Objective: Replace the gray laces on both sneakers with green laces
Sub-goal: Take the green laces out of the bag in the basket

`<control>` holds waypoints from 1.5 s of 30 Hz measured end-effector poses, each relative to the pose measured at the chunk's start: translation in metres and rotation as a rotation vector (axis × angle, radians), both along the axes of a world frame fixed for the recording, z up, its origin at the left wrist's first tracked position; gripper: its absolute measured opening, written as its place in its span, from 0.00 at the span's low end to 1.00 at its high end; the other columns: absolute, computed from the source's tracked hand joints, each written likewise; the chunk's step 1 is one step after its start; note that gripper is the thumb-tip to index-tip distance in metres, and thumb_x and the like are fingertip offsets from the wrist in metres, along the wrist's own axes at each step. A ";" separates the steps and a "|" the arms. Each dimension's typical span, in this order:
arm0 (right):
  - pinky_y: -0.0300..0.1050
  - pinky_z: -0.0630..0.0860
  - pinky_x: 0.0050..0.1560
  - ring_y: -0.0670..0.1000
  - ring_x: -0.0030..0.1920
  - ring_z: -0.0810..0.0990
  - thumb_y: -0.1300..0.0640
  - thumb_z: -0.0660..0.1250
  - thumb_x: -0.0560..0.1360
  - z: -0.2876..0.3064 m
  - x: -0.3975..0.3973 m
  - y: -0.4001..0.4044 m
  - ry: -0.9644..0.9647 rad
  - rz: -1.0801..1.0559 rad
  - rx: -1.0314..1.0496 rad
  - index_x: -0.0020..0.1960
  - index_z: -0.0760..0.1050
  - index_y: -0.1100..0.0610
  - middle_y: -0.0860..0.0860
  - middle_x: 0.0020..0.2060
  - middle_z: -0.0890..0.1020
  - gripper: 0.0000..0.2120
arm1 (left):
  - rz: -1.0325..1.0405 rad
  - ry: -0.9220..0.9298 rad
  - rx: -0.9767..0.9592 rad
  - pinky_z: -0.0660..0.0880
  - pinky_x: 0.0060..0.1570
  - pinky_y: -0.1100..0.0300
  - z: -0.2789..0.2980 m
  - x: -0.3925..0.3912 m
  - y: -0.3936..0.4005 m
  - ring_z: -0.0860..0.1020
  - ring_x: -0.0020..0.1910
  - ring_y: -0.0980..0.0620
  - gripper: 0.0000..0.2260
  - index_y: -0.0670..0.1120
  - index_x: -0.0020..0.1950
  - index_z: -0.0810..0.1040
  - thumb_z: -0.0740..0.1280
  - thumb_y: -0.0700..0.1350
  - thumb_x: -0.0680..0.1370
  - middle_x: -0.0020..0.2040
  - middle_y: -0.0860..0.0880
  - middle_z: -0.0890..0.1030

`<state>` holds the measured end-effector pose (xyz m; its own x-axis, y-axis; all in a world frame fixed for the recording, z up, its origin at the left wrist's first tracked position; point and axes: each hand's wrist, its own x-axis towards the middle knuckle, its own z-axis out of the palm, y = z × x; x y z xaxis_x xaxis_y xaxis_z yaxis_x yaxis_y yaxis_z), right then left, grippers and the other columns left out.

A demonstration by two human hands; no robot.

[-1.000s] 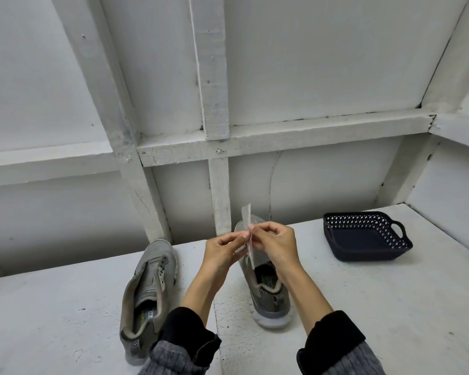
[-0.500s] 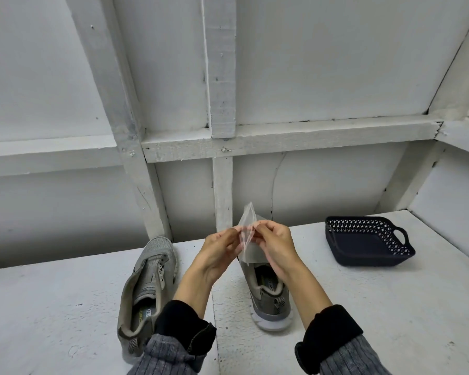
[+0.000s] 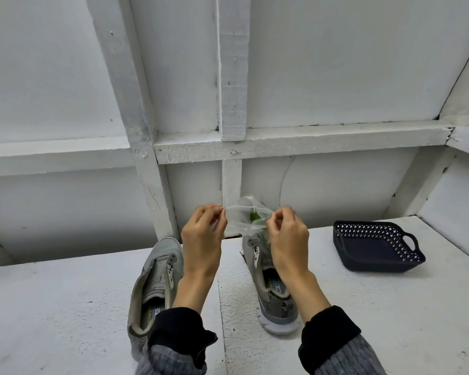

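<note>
Two grey sneakers stand on the white table with no laces in view: the left sneaker point(image 3: 153, 282) and the right sneaker point(image 3: 268, 285). Above the right sneaker I hold a small clear plastic bag point(image 3: 241, 220) by its mouth. My left hand point(image 3: 203, 236) pinches its left edge and my right hand point(image 3: 287, 236) pinches its right edge, and the mouth is pulled apart. Green lace point(image 3: 255, 216) shows inside the bag. My forearms cover part of both sneakers.
A dark blue perforated basket point(image 3: 377, 249) with a handle sits on the table point(image 3: 52, 307) to the right, and nothing shows inside it. White wooden framing and wall panels rise right behind the sneakers.
My hands have moved apart, spreading the mouth of the plastic bag, and green lace now shows inside. The sneakers and the basket have stayed where they were.
</note>
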<state>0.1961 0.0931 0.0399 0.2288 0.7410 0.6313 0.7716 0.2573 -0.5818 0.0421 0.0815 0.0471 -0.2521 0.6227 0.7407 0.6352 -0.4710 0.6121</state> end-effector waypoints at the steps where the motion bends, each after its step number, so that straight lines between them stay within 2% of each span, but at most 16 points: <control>1: 0.44 0.76 0.34 0.51 0.34 0.76 0.63 0.66 0.77 0.001 -0.001 -0.001 0.040 0.017 -0.001 0.44 0.74 0.61 0.53 0.36 0.78 0.03 | -0.019 -0.008 0.022 0.76 0.48 0.69 0.002 -0.003 -0.002 0.79 0.43 0.58 0.05 0.39 0.49 0.83 0.72 0.35 0.74 0.46 0.50 0.80; 9: 0.28 0.67 0.33 0.48 0.39 0.77 0.63 0.66 0.76 -0.003 0.009 -0.007 0.205 0.012 -0.208 0.43 0.73 0.56 0.50 0.39 0.78 0.05 | -0.309 -0.334 -0.360 0.77 0.39 0.70 0.003 0.007 -0.002 0.82 0.37 0.61 0.04 0.48 0.41 0.85 0.75 0.39 0.72 0.39 0.55 0.84; 14: 0.21 0.68 0.38 0.46 0.42 0.78 0.65 0.68 0.75 -0.001 0.013 -0.012 0.256 0.027 -0.202 0.49 0.81 0.60 0.51 0.44 0.81 0.05 | -0.438 -0.389 -0.527 0.82 0.46 0.55 0.001 0.029 0.013 0.84 0.40 0.52 0.00 0.48 0.42 0.86 0.75 0.43 0.72 0.38 0.52 0.85; 17: 0.29 0.76 0.45 0.49 0.44 0.83 0.67 0.65 0.77 0.002 0.021 -0.007 0.590 0.127 -0.364 0.57 0.80 0.64 0.54 0.45 0.84 0.11 | -0.520 -0.391 -0.590 0.81 0.49 0.52 0.003 0.042 0.019 0.84 0.40 0.52 0.01 0.47 0.42 0.86 0.75 0.43 0.73 0.38 0.49 0.85; 19: 0.38 0.79 0.50 0.53 0.50 0.83 0.70 0.62 0.77 0.002 0.028 -0.002 0.910 0.229 -0.483 0.62 0.74 0.70 0.60 0.51 0.82 0.14 | -0.586 -0.415 -0.643 0.81 0.51 0.51 0.001 0.049 0.020 0.83 0.39 0.53 0.01 0.48 0.42 0.86 0.75 0.42 0.73 0.37 0.49 0.85; 20: 0.42 0.78 0.54 0.55 0.53 0.82 0.72 0.61 0.77 -0.001 0.032 0.001 0.974 0.247 -0.526 0.63 0.71 0.72 0.61 0.54 0.80 0.15 | -0.607 -0.418 -0.665 0.81 0.51 0.51 -0.001 0.052 0.020 0.83 0.38 0.53 0.01 0.48 0.42 0.86 0.75 0.42 0.73 0.37 0.49 0.85; 23: 0.53 0.75 0.62 0.55 0.57 0.79 0.71 0.62 0.77 -0.019 0.043 0.011 0.901 0.137 -0.557 0.61 0.74 0.70 0.61 0.57 0.79 0.14 | -0.652 -0.388 -0.714 0.81 0.49 0.51 -0.010 0.058 0.018 0.82 0.37 0.54 0.02 0.48 0.41 0.86 0.74 0.41 0.73 0.36 0.49 0.85; 25: 0.53 0.77 0.59 0.55 0.53 0.82 0.65 0.64 0.77 -0.030 0.043 0.012 0.885 0.094 -0.540 0.59 0.78 0.64 0.58 0.53 0.82 0.11 | -0.682 -0.397 -0.743 0.81 0.50 0.52 -0.015 0.060 0.015 0.82 0.39 0.51 0.02 0.47 0.42 0.86 0.74 0.40 0.73 0.37 0.47 0.85; 28: 0.54 0.80 0.52 0.55 0.48 0.82 0.51 0.66 0.75 -0.036 0.039 0.012 0.778 0.099 -0.566 0.47 0.80 0.55 0.53 0.47 0.83 0.09 | -0.726 -0.453 -0.809 0.81 0.49 0.55 -0.022 0.059 0.014 0.83 0.43 0.49 0.02 0.42 0.44 0.85 0.73 0.38 0.74 0.40 0.44 0.85; 30: 0.55 0.80 0.52 0.53 0.50 0.81 0.46 0.65 0.76 -0.036 0.039 0.010 0.731 0.119 -0.581 0.51 0.80 0.53 0.51 0.51 0.82 0.11 | -0.703 -0.489 -0.821 0.81 0.45 0.58 -0.025 0.055 0.017 0.83 0.42 0.51 0.03 0.42 0.44 0.85 0.71 0.38 0.75 0.40 0.45 0.84; 32: 0.54 0.80 0.52 0.54 0.51 0.82 0.48 0.65 0.77 -0.030 0.040 0.007 0.769 0.143 -0.559 0.52 0.80 0.53 0.50 0.54 0.81 0.10 | -0.622 -0.534 -0.808 0.80 0.42 0.61 -0.030 0.047 0.025 0.82 0.43 0.51 0.04 0.43 0.43 0.84 0.70 0.38 0.76 0.42 0.45 0.84; 34: 0.47 0.82 0.44 0.57 0.48 0.84 0.53 0.65 0.79 -0.021 0.044 0.003 0.886 0.219 -0.522 0.52 0.79 0.58 0.50 0.55 0.79 0.09 | -0.561 -0.591 -0.786 0.80 0.43 0.61 -0.034 0.040 0.034 0.82 0.47 0.48 0.05 0.44 0.44 0.84 0.69 0.39 0.77 0.45 0.44 0.84; 37: 0.42 0.81 0.38 0.59 0.45 0.85 0.56 0.62 0.79 -0.003 0.050 -0.007 1.095 0.418 -0.503 0.60 0.76 0.59 0.52 0.58 0.79 0.12 | -0.443 -0.560 -0.735 0.76 0.53 0.60 -0.033 0.035 0.044 0.79 0.57 0.49 0.05 0.46 0.53 0.81 0.66 0.43 0.80 0.53 0.47 0.82; 41: 0.46 0.81 0.46 0.57 0.39 0.84 0.59 0.62 0.79 0.010 0.067 -0.021 1.256 0.657 -0.517 0.67 0.66 0.67 0.58 0.60 0.79 0.19 | -0.416 -0.685 -0.825 0.68 0.58 0.57 -0.021 0.041 0.047 0.70 0.68 0.48 0.29 0.48 0.74 0.64 0.66 0.58 0.77 0.71 0.48 0.68; 43: 0.47 0.81 0.47 0.57 0.39 0.84 0.59 0.61 0.80 0.010 0.075 -0.026 1.254 0.705 -0.526 0.67 0.72 0.59 0.58 0.59 0.80 0.16 | -0.552 -0.803 -0.921 0.74 0.54 0.54 -0.019 0.040 0.048 0.76 0.64 0.45 0.36 0.49 0.71 0.67 0.70 0.66 0.70 0.69 0.47 0.73; 45: 0.49 0.81 0.49 0.57 0.41 0.84 0.56 0.62 0.78 0.005 0.080 -0.030 1.238 0.714 -0.544 0.66 0.75 0.53 0.57 0.59 0.81 0.17 | -0.733 -0.877 -0.968 0.79 0.48 0.54 -0.017 0.038 0.045 0.82 0.54 0.45 0.26 0.45 0.64 0.75 0.71 0.60 0.73 0.60 0.44 0.81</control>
<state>0.2765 0.0634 0.0454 -0.1026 0.9930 -0.0581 -0.4430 -0.0979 -0.8911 0.0804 0.1268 0.0299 0.1906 0.9522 -0.2386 -0.2812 0.2858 0.9161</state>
